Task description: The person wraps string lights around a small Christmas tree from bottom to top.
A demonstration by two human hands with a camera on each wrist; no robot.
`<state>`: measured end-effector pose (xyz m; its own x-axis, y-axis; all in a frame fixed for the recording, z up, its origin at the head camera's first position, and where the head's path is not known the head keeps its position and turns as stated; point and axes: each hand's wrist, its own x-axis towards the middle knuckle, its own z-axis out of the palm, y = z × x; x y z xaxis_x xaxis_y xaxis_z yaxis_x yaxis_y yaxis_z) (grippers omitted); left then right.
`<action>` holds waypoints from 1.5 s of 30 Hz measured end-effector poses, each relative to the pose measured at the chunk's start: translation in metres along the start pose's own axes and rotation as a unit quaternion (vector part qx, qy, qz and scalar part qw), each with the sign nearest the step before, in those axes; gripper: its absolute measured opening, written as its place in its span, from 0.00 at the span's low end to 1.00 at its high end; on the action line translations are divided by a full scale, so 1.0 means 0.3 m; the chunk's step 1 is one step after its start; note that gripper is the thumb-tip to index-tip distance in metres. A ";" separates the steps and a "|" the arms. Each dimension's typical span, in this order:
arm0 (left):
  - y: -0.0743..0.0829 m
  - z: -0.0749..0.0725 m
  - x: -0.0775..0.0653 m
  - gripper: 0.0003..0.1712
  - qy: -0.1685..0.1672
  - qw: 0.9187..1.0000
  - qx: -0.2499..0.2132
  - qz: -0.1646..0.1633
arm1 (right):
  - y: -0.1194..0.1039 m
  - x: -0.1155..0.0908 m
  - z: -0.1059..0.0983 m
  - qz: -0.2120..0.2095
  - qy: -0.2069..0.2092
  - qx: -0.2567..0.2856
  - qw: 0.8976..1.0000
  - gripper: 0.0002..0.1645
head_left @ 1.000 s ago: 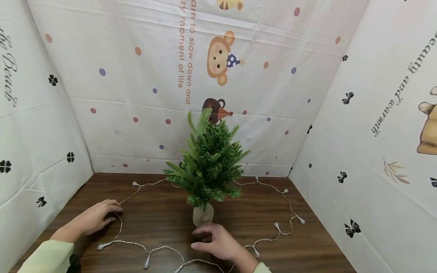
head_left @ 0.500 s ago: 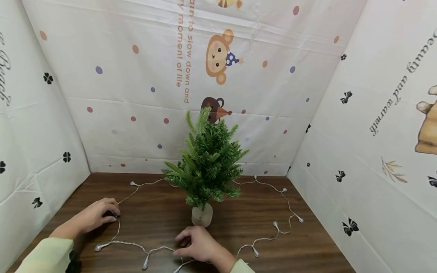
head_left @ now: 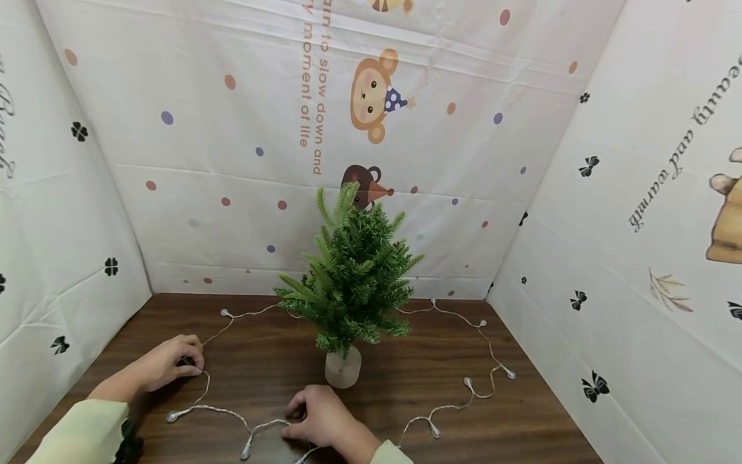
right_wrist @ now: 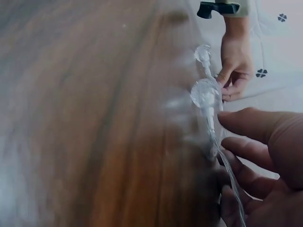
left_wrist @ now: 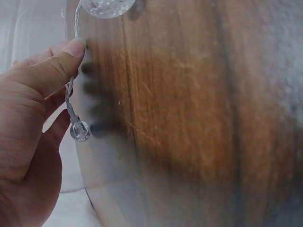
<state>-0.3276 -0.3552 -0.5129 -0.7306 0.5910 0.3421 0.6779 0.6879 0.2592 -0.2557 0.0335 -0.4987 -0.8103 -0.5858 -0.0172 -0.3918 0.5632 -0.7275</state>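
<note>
A string of lights (head_left: 220, 410), clear bulbs on a thin twisted wire, lies in a wide, wavy loop on the brown worktop (head_left: 429, 380), around a small green tree (head_left: 362, 277). Part of it is hidden behind the tree, and part drops out of view at the near edge.

The left hand (head_left: 168, 362) is at the left side of the loop, its grip pinching the wire between thumb and fingers. The left wrist view shows one bulb (left_wrist: 80, 131) hanging just below that thumb and another, larger in view, cut off at the top.

The right hand (head_left: 321, 415) is low over the front of the loop, near the tree's foot. In its wrist view the thumb and forefinger stand apart, so the grip is not closed, and the wire runs close along the lower fingers, with a bulb (right_wrist: 206, 94) just beside the thumb tip. Whether those fingers touch the wire I cannot tell.

The tree stands upright on a pale round base (head_left: 342, 368), well apart from the left hand. Both arms wear pale yellow-green sleeves (head_left: 81, 432).

Behind the worktop hangs a white cloth (head_left: 203, 148) with coloured dots, sideways lettering and a monkey (head_left: 371, 96) in a party hat.
</note>
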 end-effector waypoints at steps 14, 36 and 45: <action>0.011 -0.010 0.005 0.11 0.039 0.999 0.006 -0.029 | 0.003 0.000 0.006 0.007 0.024 0.005 1.000 0.07; 0.087 -0.110 0.070 0.09 -0.014 0.970 -0.187 -0.155 | 0.033 -0.179 -0.247 -0.017 0.050 0.157 0.986 0.17; 0.119 -0.150 0.117 0.06 0.004 0.971 -0.181 -0.158 | 0.076 -0.238 -0.345 -0.052 0.072 0.220 0.972 0.14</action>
<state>-0.3253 -0.3287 -0.4509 -0.9070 0.3702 0.2007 0.4057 0.6407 0.6519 -0.2518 0.1486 -0.4430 -0.8410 -0.5212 0.1449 -0.2764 0.1836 -0.9433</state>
